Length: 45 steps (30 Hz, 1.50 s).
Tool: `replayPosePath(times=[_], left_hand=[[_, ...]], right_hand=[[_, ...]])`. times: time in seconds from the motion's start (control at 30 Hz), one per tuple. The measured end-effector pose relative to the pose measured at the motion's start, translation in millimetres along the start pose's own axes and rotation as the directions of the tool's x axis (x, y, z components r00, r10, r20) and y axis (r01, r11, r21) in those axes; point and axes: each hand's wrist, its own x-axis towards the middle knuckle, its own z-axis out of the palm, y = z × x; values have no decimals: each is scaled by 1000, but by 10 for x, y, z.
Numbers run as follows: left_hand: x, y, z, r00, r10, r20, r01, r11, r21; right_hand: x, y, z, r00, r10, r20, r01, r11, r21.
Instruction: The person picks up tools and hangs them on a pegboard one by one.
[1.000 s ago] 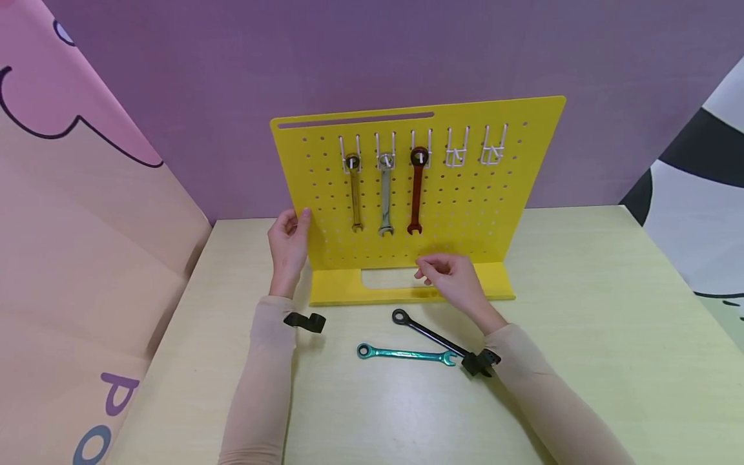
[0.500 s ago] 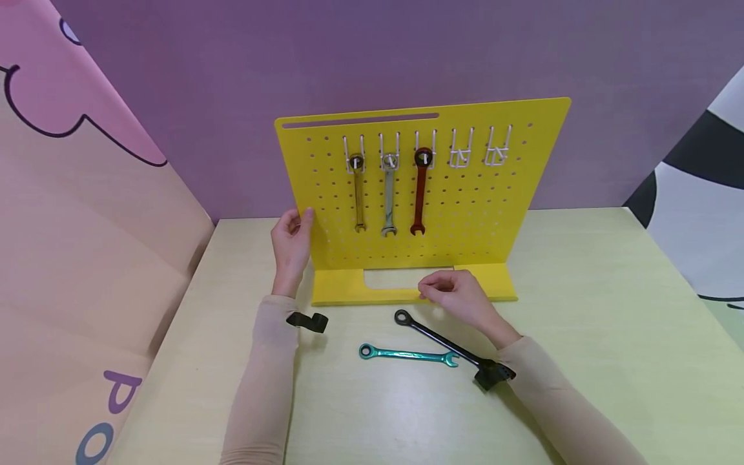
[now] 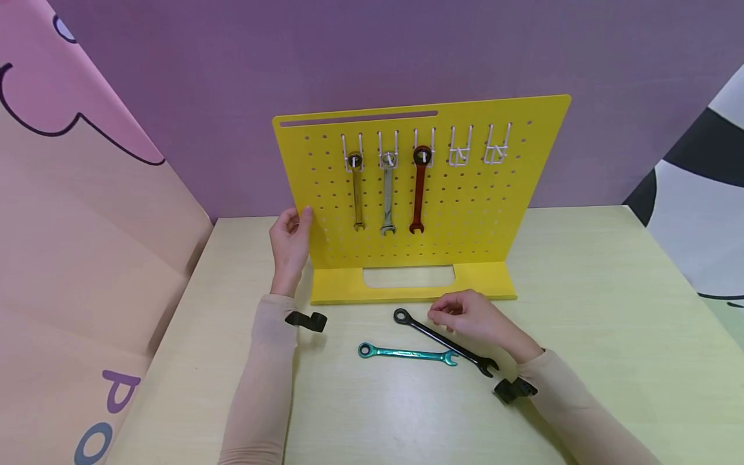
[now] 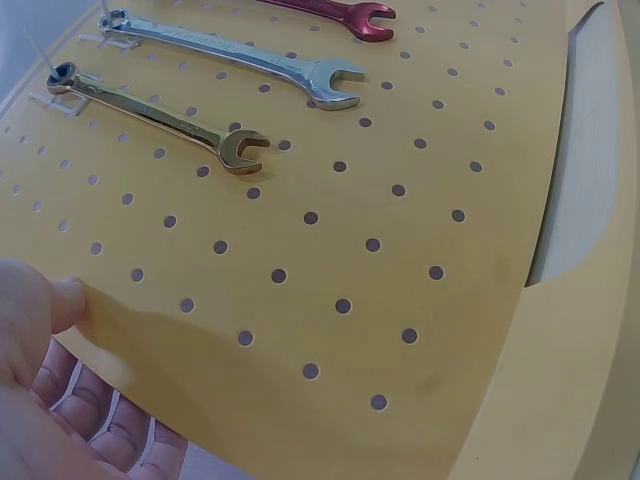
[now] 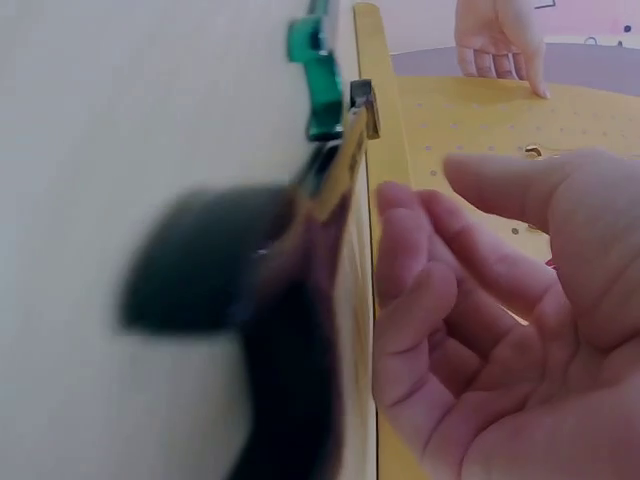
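Observation:
A yellow pegboard (image 3: 465, 219) stands on its base, and my left hand (image 3: 289, 248) holds its left edge, thumb on the front face and fingers behind. From its white hooks hang a gold wrench (image 3: 357, 197), a silver wrench (image 3: 387, 197) and a red wrench (image 3: 419, 194), ring ends up. My right hand (image 3: 476, 316) hovers by a black wrench (image 3: 436, 335) lying on the table, its fingers loosely curled with nothing in them. Just left of that lies a green wrench (image 3: 407, 354), its jaw end close to the black shaft.
Two further hooks, a white hook (image 3: 459, 155) and another white hook (image 3: 496, 153), carry no wrench. The light wooden table (image 3: 599, 323) meets a purple wall (image 3: 203, 97) at the back. Black camera mounts sit on both wrists.
My right hand has come away from the pegboard's lower part, down and to the right, to beside the black wrench, uncovering its jaw end. The left hand keeps its hold on the board.

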Motion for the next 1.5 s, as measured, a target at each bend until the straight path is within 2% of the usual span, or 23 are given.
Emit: replayPosePath(times=[0.13, 0.3, 0.5, 1.13, 1.5], left_hand=[[-4, 6, 5, 1000, -1, -4, 1, 1000, 6], [-17, 22, 8, 1000, -8, 0, 8, 1000, 10], [-11, 18, 1, 1000, -9, 0, 9, 1000, 15], [-5, 16, -15, 1000, -22, -6, 22, 1000, 21], [-15, 27, 8, 1000, -24, -13, 25, 999, 31]], right_hand=[[-52, 44, 41, 1000, -19, 23, 20, 998, -60], [-99, 31, 77, 999, -41, 36, 44, 996, -77], [-110, -17, 109, 999, -26, 48, 31, 993, -114], [-115, -51, 178, 1000, -29, -5, 28, 987, -158], [-140, -88, 215, 997, -21, -72, 5, 976, -218]])
